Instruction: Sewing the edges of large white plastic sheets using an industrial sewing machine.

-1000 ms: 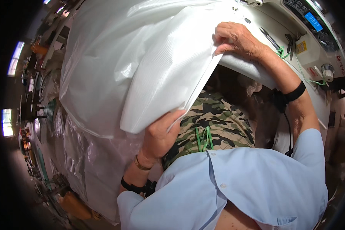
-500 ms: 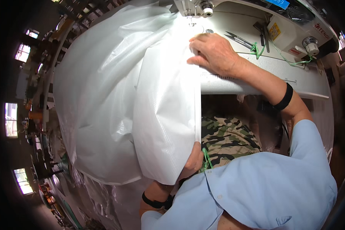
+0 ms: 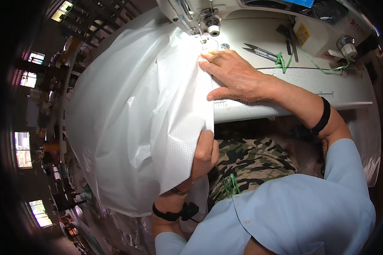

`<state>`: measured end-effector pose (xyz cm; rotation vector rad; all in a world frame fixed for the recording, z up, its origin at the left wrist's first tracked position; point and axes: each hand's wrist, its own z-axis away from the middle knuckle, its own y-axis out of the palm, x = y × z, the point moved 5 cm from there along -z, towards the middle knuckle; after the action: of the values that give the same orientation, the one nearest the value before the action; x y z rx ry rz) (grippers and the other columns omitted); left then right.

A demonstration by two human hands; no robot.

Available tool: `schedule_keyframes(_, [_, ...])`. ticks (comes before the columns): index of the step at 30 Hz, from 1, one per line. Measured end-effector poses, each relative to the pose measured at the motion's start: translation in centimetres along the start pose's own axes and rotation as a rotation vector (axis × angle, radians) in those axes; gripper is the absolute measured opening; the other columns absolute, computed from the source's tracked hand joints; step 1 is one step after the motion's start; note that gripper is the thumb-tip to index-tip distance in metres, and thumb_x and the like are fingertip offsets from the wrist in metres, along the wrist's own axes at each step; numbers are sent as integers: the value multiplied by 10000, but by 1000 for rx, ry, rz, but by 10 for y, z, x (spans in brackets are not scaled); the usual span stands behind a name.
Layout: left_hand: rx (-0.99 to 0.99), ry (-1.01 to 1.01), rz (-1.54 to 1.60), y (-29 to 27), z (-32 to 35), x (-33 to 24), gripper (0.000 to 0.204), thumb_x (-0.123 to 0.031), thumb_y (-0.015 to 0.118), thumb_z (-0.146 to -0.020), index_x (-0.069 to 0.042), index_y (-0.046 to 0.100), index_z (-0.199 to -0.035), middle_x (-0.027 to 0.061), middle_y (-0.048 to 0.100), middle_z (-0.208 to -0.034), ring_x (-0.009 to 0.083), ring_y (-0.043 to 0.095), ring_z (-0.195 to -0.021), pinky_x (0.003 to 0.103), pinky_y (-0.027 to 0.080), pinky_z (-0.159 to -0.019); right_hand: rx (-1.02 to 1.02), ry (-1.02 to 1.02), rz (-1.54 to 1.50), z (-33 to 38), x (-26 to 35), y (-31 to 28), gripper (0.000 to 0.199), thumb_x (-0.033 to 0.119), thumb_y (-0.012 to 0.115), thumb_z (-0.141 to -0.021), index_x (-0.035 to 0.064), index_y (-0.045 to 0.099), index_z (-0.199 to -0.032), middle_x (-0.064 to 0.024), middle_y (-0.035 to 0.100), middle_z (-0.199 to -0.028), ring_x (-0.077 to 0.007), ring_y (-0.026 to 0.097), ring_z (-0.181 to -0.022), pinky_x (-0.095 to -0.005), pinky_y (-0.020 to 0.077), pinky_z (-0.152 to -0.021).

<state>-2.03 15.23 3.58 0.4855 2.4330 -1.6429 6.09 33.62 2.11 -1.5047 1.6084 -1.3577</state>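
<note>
White, dimpled sheet material (image 3: 127, 114) lies in a large, loosely folded heap, its straight edge running up to the sewing machine's needle area (image 3: 204, 41). Near the lower part of that edge, my left hand (image 3: 205, 155) is closed with the material pinched in its fingers; a flap covers part of the hand and wrist. My right hand (image 3: 236, 76) rests on the same edge just in front of the presser foot. Its fingers are stretched out and press on the sheet, with the thumb spread away. Bright lamp light washes out the material around the needle.
Thread snips (image 3: 259, 52) with a green cord lie on the machine bed, and dark-handled tools (image 3: 290, 38) rest behind them. The machine's handwheel (image 3: 348, 47) is at the right. A ruler scale (image 3: 323, 95) marks the bed's front edge. Camouflage cloth (image 3: 255, 161) covers my lap.
My left hand has moved up along the sheet's edge, closer to the machine. The right hand has spread its thumb and sits slightly lower. The flap has folded differently, and the view has shifted.
</note>
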Motion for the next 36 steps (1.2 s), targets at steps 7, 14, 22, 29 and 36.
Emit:
schedule_keyframes(7, [-71, -87, 111, 9, -11, 15, 90, 60, 596, -810, 42, 640, -887, 167, 601, -716, 289, 592, -611, 388, 480, -586, -158, -80, -234, 24, 33, -12, 581, 460, 616, -949, -35, 576, -1249, -232, 636, -1182, -385, 611, -1099, -470, 474, -956])
schedule_keyframes(14, [-232, -142, 309, 12, -6, 2, 190, 56, 578, -808, 60, 669, -975, 185, 622, -722, 275, 603, -600, 363, 484, -581, -271, 266, -702, 113, 80, 88, 199, 180, 675, -907, -11, 643, -953, -179, 631, -885, -354, 614, -803, -421, 518, -747])
schedule_keyframes(22, [-249, -152, 204, 12, -4, -2, 200, -5, 603, -824, 41, 688, -999, 179, 655, -764, 284, 617, -597, 376, 496, -584, 50, 268, -1104, 15, 137, 162, 245, 184, 612, -942, -19, 641, -1076, -235, 660, -995, -394, 637, -952, -433, 515, -885])
schedule_keyframes(29, [110, -79, -287, -38, -51, -32, 146, -58, 625, -817, -50, 682, -951, 161, 705, -825, 365, 660, -644, 471, 524, -623, -17, 6, -1232, -46, 164, 135, 235, 190, 604, -940, -12, 652, -1049, -232, 667, -979, -384, 644, -958, -430, 513, -897])
schedule_keyframes(36, [183, 4, -385, -63, -39, -15, 172, -83, 626, -842, -29, 694, -991, 177, 697, -788, 351, 662, -643, 433, 551, -686, 41, -150, -1290, -71, 184, 124, 229, 197, 596, -939, -5, 663, -1021, -228, 674, -964, -374, 652, -965, -427, 511, -909])
